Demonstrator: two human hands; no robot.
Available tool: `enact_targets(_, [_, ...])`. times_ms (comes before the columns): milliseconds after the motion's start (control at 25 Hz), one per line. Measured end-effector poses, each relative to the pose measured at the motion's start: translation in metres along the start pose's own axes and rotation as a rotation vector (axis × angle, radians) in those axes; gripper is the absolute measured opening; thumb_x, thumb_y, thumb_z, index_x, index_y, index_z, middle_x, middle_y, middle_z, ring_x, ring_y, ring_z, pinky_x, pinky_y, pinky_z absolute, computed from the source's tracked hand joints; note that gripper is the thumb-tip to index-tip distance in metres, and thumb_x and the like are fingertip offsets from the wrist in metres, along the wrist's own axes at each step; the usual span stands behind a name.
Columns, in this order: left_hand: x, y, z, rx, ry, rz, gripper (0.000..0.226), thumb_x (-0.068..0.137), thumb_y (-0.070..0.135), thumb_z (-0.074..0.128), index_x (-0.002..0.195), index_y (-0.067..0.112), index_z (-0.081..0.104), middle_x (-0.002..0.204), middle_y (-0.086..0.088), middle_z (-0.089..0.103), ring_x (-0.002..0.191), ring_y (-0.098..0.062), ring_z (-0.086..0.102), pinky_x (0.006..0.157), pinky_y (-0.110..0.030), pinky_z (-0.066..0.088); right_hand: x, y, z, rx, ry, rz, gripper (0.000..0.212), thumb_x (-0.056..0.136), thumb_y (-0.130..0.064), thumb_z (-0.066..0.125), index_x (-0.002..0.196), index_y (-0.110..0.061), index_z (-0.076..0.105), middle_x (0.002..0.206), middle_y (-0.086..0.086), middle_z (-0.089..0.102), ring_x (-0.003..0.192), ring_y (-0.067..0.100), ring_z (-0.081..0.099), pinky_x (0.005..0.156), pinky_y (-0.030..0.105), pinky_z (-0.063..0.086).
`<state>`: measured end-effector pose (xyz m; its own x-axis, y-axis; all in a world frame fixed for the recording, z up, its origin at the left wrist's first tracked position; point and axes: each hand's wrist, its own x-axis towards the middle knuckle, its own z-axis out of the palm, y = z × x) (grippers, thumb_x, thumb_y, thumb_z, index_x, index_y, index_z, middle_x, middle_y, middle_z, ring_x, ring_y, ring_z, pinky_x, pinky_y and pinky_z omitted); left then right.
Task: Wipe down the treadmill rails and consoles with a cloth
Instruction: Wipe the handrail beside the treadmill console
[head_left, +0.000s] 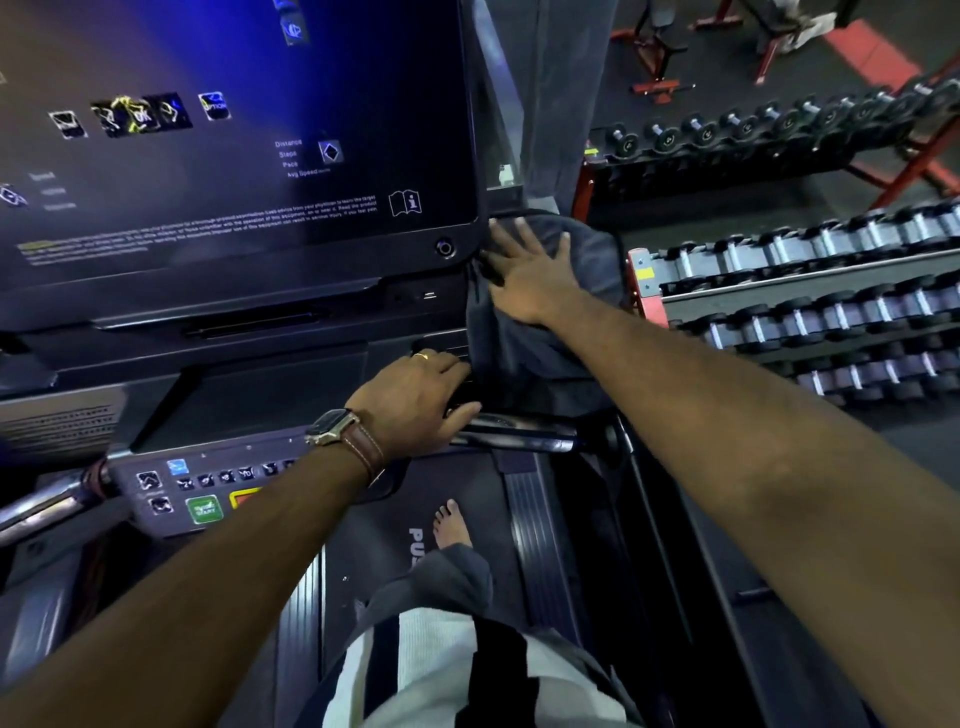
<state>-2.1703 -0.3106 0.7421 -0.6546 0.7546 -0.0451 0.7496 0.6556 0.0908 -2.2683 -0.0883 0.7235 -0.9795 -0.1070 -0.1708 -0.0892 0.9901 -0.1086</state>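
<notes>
A dark grey cloth is draped over the right side of the treadmill console, by its lower right corner. My right hand presses flat on the cloth's upper part with fingers spread, right beside the screen's corner. My left hand, with a watch on the wrist and a ring, rests on the lower console ledge. Its fingers reach to the cloth's left edge and the thumb lies near the shiny right rail. The left fingertips are partly hidden by the cloth.
A button panel with a green start key sits low on the left. My bare foot stands on the treadmill belt. Racks of dumbbells line the right side, with red benches beyond them.
</notes>
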Motion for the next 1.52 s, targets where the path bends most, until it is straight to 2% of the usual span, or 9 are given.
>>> enact_targets(160, [-0.003,0.002,0.0,-0.003,-0.015,-0.035,0.053,0.091,0.053,0.043,0.124,0.013,0.055,0.115,-0.004,0.061,0.101,-0.023,0.056,0.078,-0.037,0.05,-0.034,0.043,0.011,-0.106,0.061,-0.351,0.054,0.101,-0.041,0.037,0.154,-0.037,0.023,0.165,-0.009,0.009,0.152,0.023,0.007,0.115,0.064,0.011])
enact_targets(320, [-0.001,0.003,0.0,0.027,-0.064,-0.065,0.055,0.091,0.055,0.038,0.122,0.012,0.054,0.116,-0.005,0.059,0.103,-0.023,0.054,0.078,-0.039,0.051,-0.01,0.051,0.008,0.052,0.091,0.02,0.053,0.104,-0.042,0.031,0.155,-0.038,0.017,0.165,-0.005,0.008,0.152,0.029,0.006,0.118,0.062,0.01])
enact_targets(560, [-0.003,0.005,-0.002,0.008,-0.061,-0.076,0.048,0.091,0.055,0.04,0.11,0.014,0.057,0.107,-0.005,0.06,0.098,-0.024,0.056,0.072,-0.038,0.049,-0.045,0.032,0.011,0.094,0.058,-0.277,0.048,0.105,-0.022,0.038,0.151,-0.009,0.034,0.161,0.008,0.024,0.15,0.025,0.017,0.122,0.04,0.011])
enact_targets(760, [-0.006,0.006,-0.002,0.002,0.011,-0.056,0.044,0.09,0.052,0.046,0.103,0.012,0.058,0.101,-0.007,0.061,0.093,-0.028,0.058,0.069,-0.037,0.047,-0.116,0.058,-0.02,0.218,0.21,-0.075,0.042,0.103,-0.014,0.043,0.144,-0.004,0.045,0.149,0.018,0.045,0.138,0.032,0.042,0.112,0.029,0.027])
enact_targets(1040, [-0.005,0.005,-0.003,-0.012,0.008,-0.084,0.041,0.088,0.053,0.048,0.095,0.014,0.057,0.097,-0.007,0.062,0.087,-0.029,0.06,0.067,-0.036,0.045,-0.236,0.07,-0.076,0.179,0.525,-0.207,0.05,0.099,-0.022,0.034,0.142,0.002,0.045,0.155,0.014,0.036,0.148,0.027,0.025,0.12,0.045,0.024])
enact_targets(1200, [-0.006,0.002,-0.007,-0.148,0.039,-0.128,0.03,0.086,0.041,0.054,0.099,0.015,0.063,0.1,-0.006,0.066,0.091,-0.028,0.06,0.075,-0.038,0.05,-0.281,0.054,-0.105,0.116,0.668,-0.305,0.05,0.101,-0.02,0.031,0.14,0.008,0.045,0.153,0.018,0.034,0.148,0.028,0.024,0.121,0.045,0.023])
enact_targets(1320, [-0.005,-0.003,-0.007,-0.261,0.08,-0.177,0.023,0.083,0.032,0.059,0.098,0.016,0.066,0.096,-0.004,0.069,0.089,-0.027,0.062,0.078,-0.037,0.052,-0.258,0.014,-0.048,0.194,0.445,-0.296,0.053,0.098,-0.022,0.033,0.142,0.004,0.044,0.154,0.019,0.035,0.148,0.029,0.024,0.121,0.049,0.019])
enact_targets(1440, [-0.008,-0.007,-0.004,-0.314,0.094,-0.163,0.023,0.081,0.026,0.057,0.099,0.016,0.067,0.095,-0.004,0.07,0.089,-0.026,0.063,0.08,-0.037,0.052,-0.225,-0.029,0.039,0.188,0.161,-0.028,0.059,0.1,-0.033,0.026,0.149,-0.002,0.035,0.158,0.017,0.029,0.15,0.028,0.02,0.122,0.04,0.012])
enact_targets(1520, [-0.01,-0.008,-0.004,-0.322,0.096,-0.139,0.023,0.081,0.022,0.057,0.101,0.015,0.067,0.097,-0.005,0.07,0.091,-0.026,0.063,0.081,-0.036,0.052,-0.217,-0.06,0.079,0.159,0.167,0.166,0.064,0.098,-0.039,0.024,0.15,-0.004,0.034,0.158,0.016,0.031,0.149,0.03,0.02,0.121,0.043,0.01])
